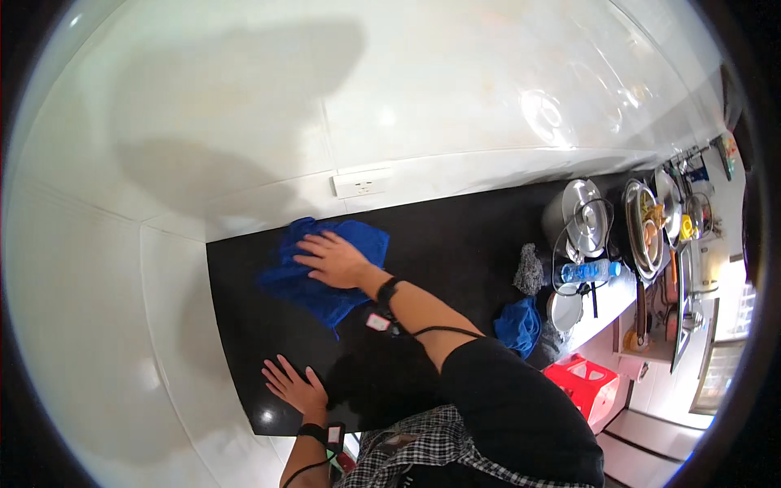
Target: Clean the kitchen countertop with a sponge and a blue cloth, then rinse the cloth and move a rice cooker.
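A blue cloth (360,241) is spread on the black countertop (445,244), close to the white tiled wall. My right hand (335,261) lies on it, palm down with the fingers apart. Near the counter's front left corner, my left hand (297,388) rests with spread fingers on the bare black surface and holds nothing. Both wrists wear black straps with cables.
At the right stand a lidded metal pot (586,216), a water bottle (590,271), a white bowl (565,310), a grey fluffy cloth (528,270) and a crumpled blue cloth (518,326). A wall socket (364,184) sits above the counter. A red plastic stool (586,387) stands below.
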Available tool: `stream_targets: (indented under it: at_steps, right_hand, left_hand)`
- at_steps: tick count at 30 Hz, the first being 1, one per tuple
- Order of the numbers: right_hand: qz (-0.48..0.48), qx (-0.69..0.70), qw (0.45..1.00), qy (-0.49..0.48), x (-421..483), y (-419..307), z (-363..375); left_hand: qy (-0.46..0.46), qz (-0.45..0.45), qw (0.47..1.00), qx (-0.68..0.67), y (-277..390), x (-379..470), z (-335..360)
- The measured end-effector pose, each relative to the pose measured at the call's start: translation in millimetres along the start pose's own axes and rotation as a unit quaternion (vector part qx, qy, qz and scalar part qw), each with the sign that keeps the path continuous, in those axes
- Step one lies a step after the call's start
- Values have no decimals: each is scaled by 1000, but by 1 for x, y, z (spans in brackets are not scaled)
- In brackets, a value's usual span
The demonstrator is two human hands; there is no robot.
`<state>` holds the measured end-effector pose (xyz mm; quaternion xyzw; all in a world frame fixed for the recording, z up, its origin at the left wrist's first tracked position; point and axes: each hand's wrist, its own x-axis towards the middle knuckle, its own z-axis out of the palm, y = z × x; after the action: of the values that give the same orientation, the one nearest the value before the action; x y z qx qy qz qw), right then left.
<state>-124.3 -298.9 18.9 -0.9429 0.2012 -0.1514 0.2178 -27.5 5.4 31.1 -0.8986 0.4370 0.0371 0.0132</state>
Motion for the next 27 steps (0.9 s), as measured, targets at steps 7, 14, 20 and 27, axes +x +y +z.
stream_targets:
  at_steps: [7, 14, 20, 27]
  right_hand:
    - [178, -128, 969, 115, -125, 56, -77]
    - [577, -281, 732, 228, -248, 81, -80]
    - [494, -229, 829, 131, -183, -27, -32]
    - [40, 19, 997, -58, -180, -157, 23]
  left_hand:
    - [6, 2, 1000, -22, -3, 2, -4]
    - [-4, 0, 1000, -6, 1, 4, 0]
    - [29, 2, 1000, 8, 0, 3, 10]
    - [57, 25, 998, -7, -18, 7, 21]
